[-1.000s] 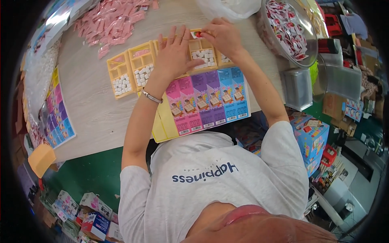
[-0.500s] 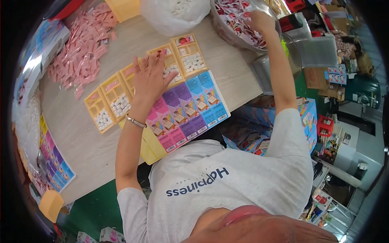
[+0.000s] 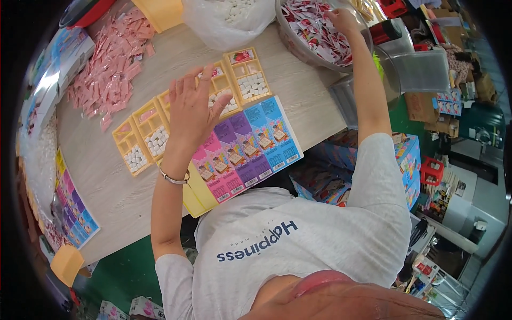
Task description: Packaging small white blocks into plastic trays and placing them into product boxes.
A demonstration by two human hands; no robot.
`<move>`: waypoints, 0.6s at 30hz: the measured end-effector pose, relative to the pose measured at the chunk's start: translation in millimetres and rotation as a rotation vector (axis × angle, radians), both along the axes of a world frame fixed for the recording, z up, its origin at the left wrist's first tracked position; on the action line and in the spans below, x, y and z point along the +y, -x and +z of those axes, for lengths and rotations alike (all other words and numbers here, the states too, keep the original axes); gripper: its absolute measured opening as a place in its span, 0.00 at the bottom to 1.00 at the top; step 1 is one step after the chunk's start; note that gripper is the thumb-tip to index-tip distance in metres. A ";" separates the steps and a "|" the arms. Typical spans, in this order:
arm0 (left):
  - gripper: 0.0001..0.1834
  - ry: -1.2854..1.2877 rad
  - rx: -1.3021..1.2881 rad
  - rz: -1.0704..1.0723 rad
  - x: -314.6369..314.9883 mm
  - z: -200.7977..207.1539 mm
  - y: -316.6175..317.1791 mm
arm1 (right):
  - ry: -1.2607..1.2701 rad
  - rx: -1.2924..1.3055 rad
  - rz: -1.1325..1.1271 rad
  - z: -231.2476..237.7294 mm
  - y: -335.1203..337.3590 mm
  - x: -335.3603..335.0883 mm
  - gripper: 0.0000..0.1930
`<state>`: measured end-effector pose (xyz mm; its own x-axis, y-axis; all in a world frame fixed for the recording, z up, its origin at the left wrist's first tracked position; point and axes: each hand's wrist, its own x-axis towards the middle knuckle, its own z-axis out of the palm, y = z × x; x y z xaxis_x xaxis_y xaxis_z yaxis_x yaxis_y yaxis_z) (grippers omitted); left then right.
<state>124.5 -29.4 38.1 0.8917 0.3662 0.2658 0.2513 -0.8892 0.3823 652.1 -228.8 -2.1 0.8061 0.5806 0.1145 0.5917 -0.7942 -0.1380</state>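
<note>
A slanting row of yellow compartment trays (image 3: 133, 126) lies on the table, each visible one holding small white pieces. Over the middle of the row, my left hand (image 3: 192, 109) is spread open and empty, hiding parts of the trays under it. Small red-and-white sachets (image 3: 217, 72) lie in the top compartments of the two right-hand trays. At the back right, my right hand (image 3: 344, 22) is over a clear round tub (image 3: 309, 60) full of such sachets (image 3: 314, 29). Its fingers are drawn together; anything between them is too small to make out.
Printed cards (image 3: 248, 146) in pink, purple and blue lie along the near edge. A heap of pink packets (image 3: 109, 74) covers the back left. A clear bag (image 3: 226, 34) of white pieces stands at the back. Grey plastic bins (image 3: 424, 72) and printed boxes (image 3: 325, 178) are at the right.
My left hand has drawn back slightly to the left, uncovering more of the second tray from the right. My right hand has shifted a little farther away over the tub.
</note>
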 end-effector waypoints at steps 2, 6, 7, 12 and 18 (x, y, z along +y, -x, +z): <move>0.36 0.044 0.018 0.007 -1.2 2.7 9.0 | 0.192 0.021 -0.039 32.9 49.3 26.7 0.25; 0.34 0.089 -0.038 -0.005 -0.8 2.8 13.6 | 0.282 -0.053 -0.077 33.4 35.5 7.9 0.28; 0.32 0.088 -0.086 -0.010 -0.6 3.3 13.1 | 0.139 -0.107 -0.087 36.4 37.2 -1.0 0.27; 0.22 0.432 -0.311 0.010 -4.3 16.6 18.5 | -0.284 0.373 0.510 96.9 202.8 50.2 0.09; 0.12 0.987 -0.227 0.031 -6.3 30.2 60.1 | 0.071 0.635 1.127 109.7 389.4 94.5 0.08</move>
